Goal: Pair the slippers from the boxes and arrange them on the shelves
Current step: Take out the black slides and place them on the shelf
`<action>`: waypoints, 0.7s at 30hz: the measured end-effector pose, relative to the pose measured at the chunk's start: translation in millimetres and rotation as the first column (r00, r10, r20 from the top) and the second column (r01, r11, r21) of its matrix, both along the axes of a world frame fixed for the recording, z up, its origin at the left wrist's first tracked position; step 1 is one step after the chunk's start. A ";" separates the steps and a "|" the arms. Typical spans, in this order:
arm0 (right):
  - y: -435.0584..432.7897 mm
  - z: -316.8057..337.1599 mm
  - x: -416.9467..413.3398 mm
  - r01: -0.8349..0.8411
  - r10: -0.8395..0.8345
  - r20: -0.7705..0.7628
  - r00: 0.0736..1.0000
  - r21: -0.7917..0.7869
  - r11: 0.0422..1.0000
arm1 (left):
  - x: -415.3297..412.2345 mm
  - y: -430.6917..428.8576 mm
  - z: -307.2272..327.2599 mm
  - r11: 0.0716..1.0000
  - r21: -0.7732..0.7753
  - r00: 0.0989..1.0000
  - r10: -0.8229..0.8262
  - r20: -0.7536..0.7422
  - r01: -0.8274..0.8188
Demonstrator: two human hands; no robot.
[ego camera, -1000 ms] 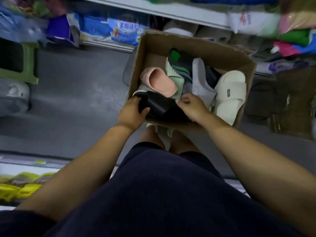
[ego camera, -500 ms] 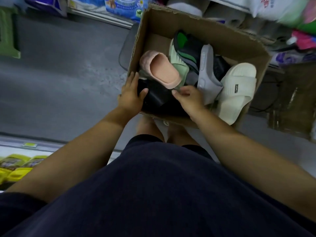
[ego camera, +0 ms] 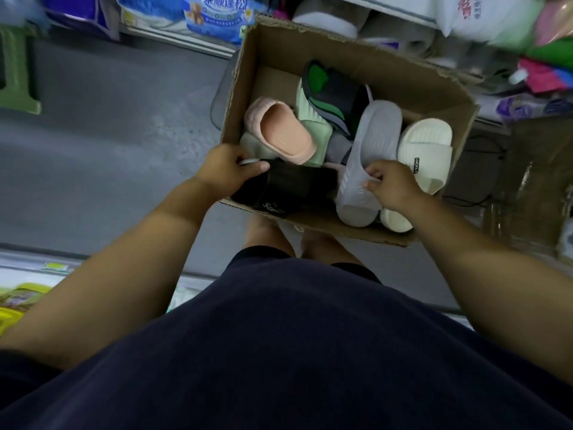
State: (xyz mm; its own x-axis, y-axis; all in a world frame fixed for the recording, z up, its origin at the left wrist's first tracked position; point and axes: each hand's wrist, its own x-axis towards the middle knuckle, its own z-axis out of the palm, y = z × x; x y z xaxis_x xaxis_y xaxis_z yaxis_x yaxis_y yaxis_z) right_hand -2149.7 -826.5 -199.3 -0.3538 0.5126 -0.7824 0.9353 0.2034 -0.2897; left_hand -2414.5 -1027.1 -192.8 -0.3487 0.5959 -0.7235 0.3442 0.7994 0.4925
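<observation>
An open cardboard box on the floor holds several loose slippers. My left hand grips the black slipper at the box's near left corner. My right hand pinches the strap of a pale grey slipper lying lengthwise in the middle. A pink slipper rests on light green ones. A black and green slipper lies at the back. A cream slipper leans at the right wall, another cream one beneath it.
Shelves at the top carry packaged tissue and folded goods. A green stool stands at far left on the grey floor. A second carton sits to the right. A low shelf edge with yellow packs lies at left.
My right hand left the black slipper and moved right onto the grey slipper's strap. My left hand closed tighter on the black slipper. The view shifted closer to the box.
</observation>
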 end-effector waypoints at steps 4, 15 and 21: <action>-4.1 6.8 -0.7 -0.021 0.021 -0.059 0.998 0.004 1.000 | -1.4 -9.2 34.0 0.979 0.013 0.974 0.205 -0.101 -0.204; -18.9 42.3 -38.4 -0.056 0.051 -0.213 0.976 -0.020 0.998 | 11.5 -71.0 102.9 0.595 0.152 0.606 0.795 0.034 -0.789; -23.5 47.4 -58.7 0.014 -0.066 -0.341 0.938 -0.155 0.988 | 29.9 -66.1 119.1 0.134 0.140 0.173 0.931 0.322 -0.981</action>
State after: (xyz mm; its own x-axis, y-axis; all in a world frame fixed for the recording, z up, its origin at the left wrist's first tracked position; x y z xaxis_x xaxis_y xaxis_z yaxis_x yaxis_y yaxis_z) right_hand -2208.4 -850.0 -151.9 -0.5965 0.4197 -0.6842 0.7791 0.0979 -0.6192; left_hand -2384.6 -1093.3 -73.7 -0.7077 0.0014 -0.7065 -0.6819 0.2604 0.6835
